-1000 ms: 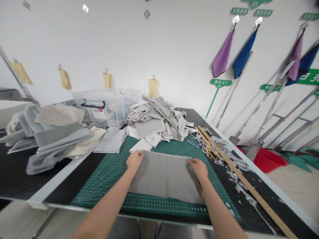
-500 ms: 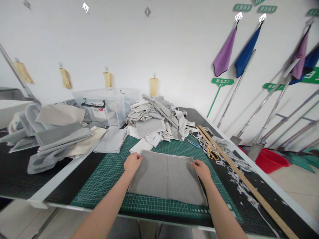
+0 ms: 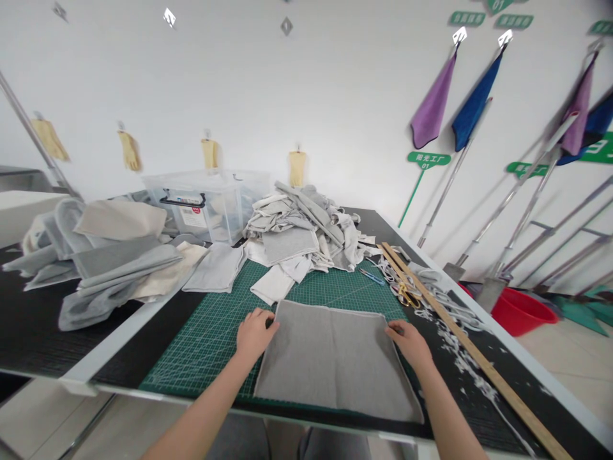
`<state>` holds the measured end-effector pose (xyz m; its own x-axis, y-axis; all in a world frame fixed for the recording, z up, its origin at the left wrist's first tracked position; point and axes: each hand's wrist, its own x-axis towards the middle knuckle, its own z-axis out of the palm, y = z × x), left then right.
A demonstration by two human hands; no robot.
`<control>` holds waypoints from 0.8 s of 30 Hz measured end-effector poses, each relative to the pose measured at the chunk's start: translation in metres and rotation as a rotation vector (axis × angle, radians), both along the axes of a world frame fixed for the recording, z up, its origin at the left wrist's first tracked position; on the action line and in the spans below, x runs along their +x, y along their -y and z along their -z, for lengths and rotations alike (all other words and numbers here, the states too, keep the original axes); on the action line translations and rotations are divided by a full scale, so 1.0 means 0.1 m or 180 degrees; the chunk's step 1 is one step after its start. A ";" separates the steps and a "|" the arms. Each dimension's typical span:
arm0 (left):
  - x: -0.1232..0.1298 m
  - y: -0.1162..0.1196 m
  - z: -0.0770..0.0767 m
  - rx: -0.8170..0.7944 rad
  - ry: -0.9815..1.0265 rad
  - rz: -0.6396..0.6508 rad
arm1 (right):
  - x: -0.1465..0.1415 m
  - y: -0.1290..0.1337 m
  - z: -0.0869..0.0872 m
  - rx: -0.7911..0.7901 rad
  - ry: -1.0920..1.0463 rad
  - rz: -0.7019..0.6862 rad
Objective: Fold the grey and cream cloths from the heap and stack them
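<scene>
A grey rectangular cloth point(image 3: 335, 361) with a faint crease down its middle lies on the green cutting mat point(image 3: 191, 345), its near edge close to the table's front. My left hand point(image 3: 256, 332) is at the cloth's far left corner, with thumb and fingers closed around the edge there. At the far right corner, my right hand point(image 3: 407, 338) pinches the other side between thumb and fingers. Both fingertips partly hide what they grip.
Behind the mat rises a heap of grey and white cloths point(image 3: 301, 230), beside a clear plastic box point(image 3: 215, 204). More cloths point(image 3: 115, 255) lie left. Blue snippers point(image 3: 372, 276), gold-handled scissors point(image 3: 407, 296), a wooden strip point(image 3: 460, 332) and scraps lie right.
The grey cloth has moved toward me and slightly right, its near edge now nearer the table's front. Both hands have shifted with it, the right one further right.
</scene>
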<state>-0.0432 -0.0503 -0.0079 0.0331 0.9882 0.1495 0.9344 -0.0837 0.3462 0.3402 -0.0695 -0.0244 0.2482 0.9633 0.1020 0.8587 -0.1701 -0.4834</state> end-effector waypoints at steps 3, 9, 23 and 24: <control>0.03 0.00 -0.03 0.0338 -0.0141 0.0334 | 0.01 0.05 -0.06 0.0054 -0.0001 -0.0078; 0.12 -0.02 0.11 0.0082 -0.0737 0.1332 | -0.28 0.26 -0.07 -0.0299 0.0771 -0.0640; 0.17 0.03 0.24 0.0112 -0.0908 0.0838 | -0.53 0.66 -0.15 -0.0710 0.0583 -0.0832; 0.17 0.04 0.24 0.0160 -0.0901 0.0825 | -0.58 0.75 -0.19 -0.0687 0.0458 -0.1178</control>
<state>-0.0260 -0.0539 -0.0321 0.3277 0.9333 0.1467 0.9380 -0.3400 0.0672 0.2821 -0.1441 -0.0053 -0.1190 0.9876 -0.1026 0.9365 0.0773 -0.3419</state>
